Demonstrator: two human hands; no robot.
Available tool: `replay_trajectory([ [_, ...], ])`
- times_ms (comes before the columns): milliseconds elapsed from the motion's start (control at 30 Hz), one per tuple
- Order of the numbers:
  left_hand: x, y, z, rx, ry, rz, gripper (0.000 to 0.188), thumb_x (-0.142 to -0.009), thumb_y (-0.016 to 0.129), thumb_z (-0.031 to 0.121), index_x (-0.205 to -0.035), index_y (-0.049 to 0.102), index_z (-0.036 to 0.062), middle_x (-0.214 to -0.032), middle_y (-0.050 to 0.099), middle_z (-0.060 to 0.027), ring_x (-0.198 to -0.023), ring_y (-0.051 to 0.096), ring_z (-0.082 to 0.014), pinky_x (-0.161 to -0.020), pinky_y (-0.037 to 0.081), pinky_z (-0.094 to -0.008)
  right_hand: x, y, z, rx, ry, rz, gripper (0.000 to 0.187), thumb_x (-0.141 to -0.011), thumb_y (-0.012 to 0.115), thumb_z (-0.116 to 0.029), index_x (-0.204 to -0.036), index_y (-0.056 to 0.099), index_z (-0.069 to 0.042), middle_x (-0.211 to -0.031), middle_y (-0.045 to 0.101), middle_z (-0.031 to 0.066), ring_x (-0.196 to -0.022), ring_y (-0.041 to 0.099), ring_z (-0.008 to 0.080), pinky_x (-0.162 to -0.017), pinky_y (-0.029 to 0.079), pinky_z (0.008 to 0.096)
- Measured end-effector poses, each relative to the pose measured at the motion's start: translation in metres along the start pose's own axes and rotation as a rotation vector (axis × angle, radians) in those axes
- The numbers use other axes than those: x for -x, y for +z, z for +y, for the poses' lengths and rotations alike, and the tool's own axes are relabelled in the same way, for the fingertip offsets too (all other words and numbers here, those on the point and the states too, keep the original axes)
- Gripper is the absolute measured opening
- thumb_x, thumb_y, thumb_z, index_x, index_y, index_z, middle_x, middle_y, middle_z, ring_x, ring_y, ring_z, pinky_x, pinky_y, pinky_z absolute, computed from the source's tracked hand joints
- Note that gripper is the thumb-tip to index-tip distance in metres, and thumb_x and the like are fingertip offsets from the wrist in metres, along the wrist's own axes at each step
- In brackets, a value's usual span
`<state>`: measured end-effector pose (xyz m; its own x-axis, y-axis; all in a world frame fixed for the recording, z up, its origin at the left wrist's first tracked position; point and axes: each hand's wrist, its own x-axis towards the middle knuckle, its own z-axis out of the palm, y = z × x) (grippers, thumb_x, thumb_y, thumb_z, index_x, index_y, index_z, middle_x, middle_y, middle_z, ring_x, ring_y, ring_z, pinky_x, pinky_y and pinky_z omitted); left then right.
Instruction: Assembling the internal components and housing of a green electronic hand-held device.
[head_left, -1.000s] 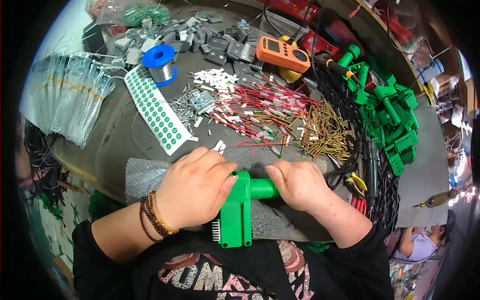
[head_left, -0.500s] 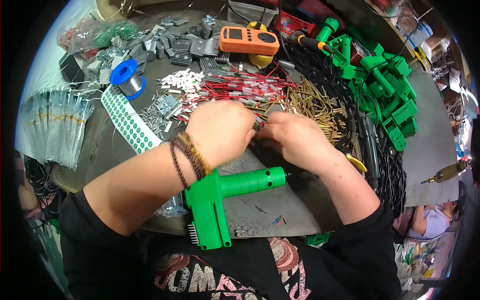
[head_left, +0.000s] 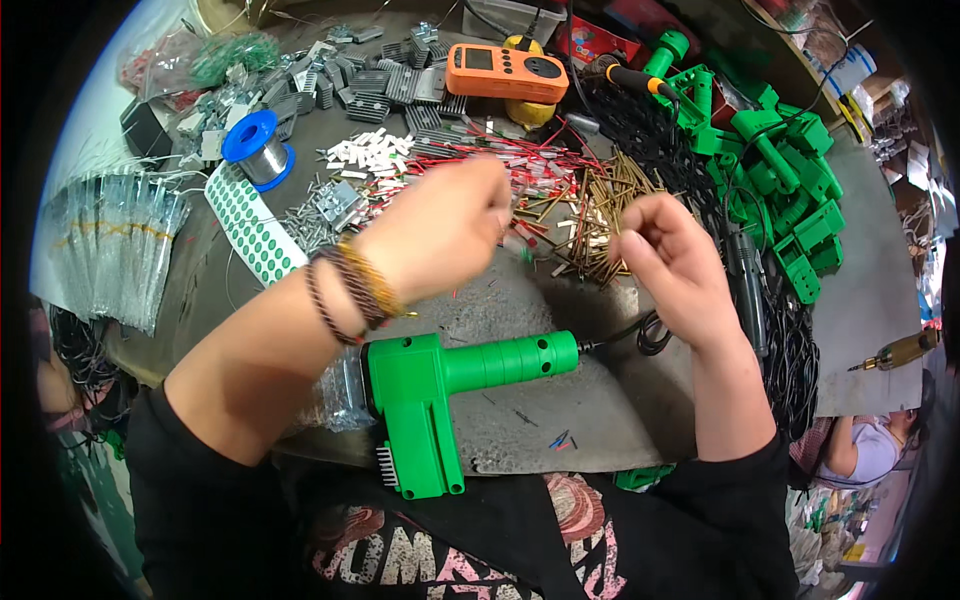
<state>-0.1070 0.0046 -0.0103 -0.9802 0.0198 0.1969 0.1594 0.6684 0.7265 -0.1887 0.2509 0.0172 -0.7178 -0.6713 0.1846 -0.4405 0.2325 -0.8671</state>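
My left hand [head_left: 440, 230] is raised over the grey bench [head_left: 600, 400], blurred, fingers curled, beside a heap of thin red wires [head_left: 540, 165]. My right hand [head_left: 675, 265] hovers with its fingertips pinched together above a pile of brass pins [head_left: 600, 215]. Whether either hand holds a small part is too fine to tell. A green pistol-shaped tool [head_left: 480, 365] lies loose on the bench below both hands, barrel pointing right, a black cable [head_left: 650, 335] leaving its tip.
An orange meter [head_left: 505, 72], grey metal parts [head_left: 370, 85] and a blue solder spool [head_left: 255, 145] lie at the back. A strip of green dots [head_left: 250, 225] and clear bags [head_left: 120, 250] sit left. Green housings [head_left: 790, 170] pile right. Another person [head_left: 860, 450] sits lower right.
Both hands let go of the green tool, which now lies on the bench. They went up to the wire and pin piles and have since moved apart.
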Motion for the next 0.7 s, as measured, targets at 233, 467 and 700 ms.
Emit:
replay_trajectory([
  [233,0.024,-0.019,0.009,0.384,-0.054,0.1,0.034,-0.094,0.059,-0.002,-0.128,0.052,0.0014,-0.088,0.058,0.0008,-0.075,0.054,-0.0055,-0.068,0.048,-0.0223,0.045,0.028,-0.048,0.237,-0.348,-0.311,0.021,-0.08,0.078,-0.003,-0.1,0.071,-0.006,-0.092,0.068,0.0096,-0.079,0.068,0.0268,-0.069,0.056,0.0344],
  [467,0.053,-0.029,0.004,0.147,0.198,0.135,0.019,-0.087,0.067,0.004,-0.106,0.065,0.0016,-0.086,0.065,-0.005,-0.077,0.062,-0.0135,-0.072,0.052,-0.029,0.057,0.075,-0.055,0.581,-0.465,-0.285,0.025,-0.074,0.078,-0.002,-0.097,0.071,-0.007,-0.083,0.061,0.0043,-0.068,0.066,0.0214,-0.054,0.054,0.0332],
  [700,0.074,-0.033,0.018,0.205,0.219,-0.016,0.02,-0.085,0.069,0.006,-0.105,0.065,0.0034,-0.092,0.069,-0.0098,-0.082,0.07,-0.0243,-0.073,0.054,-0.0342,0.06,0.073,-0.061,0.52,-0.449,-0.337,0.022,-0.075,0.075,-0.006,-0.096,0.071,-0.008,-0.085,0.058,0.0038,-0.067,0.064,0.0215,-0.055,0.053,0.0334],
])
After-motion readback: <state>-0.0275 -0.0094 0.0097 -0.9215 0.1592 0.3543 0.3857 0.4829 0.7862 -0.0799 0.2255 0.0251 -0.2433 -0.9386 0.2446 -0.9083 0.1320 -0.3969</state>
